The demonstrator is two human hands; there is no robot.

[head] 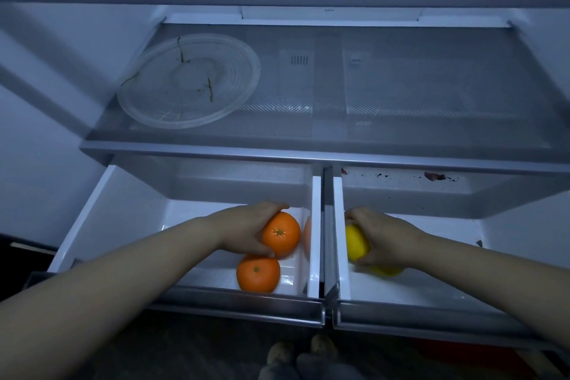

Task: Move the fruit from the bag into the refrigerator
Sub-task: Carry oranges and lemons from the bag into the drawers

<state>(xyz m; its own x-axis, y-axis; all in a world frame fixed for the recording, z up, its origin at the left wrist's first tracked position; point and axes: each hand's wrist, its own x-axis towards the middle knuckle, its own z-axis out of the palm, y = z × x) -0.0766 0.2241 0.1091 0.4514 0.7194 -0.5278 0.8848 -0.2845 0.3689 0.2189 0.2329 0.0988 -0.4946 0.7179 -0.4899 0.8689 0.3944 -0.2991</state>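
Left drawer (92,222) – oranges (258,274) – right drawer (431,293), lemon (355,244)

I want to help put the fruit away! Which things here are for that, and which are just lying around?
For the job: held orange, loose orange, lemon, left drawer, right drawer, left hand, right hand.

Just lying about: glass plate on the shelf, dark scraps in the right drawer.
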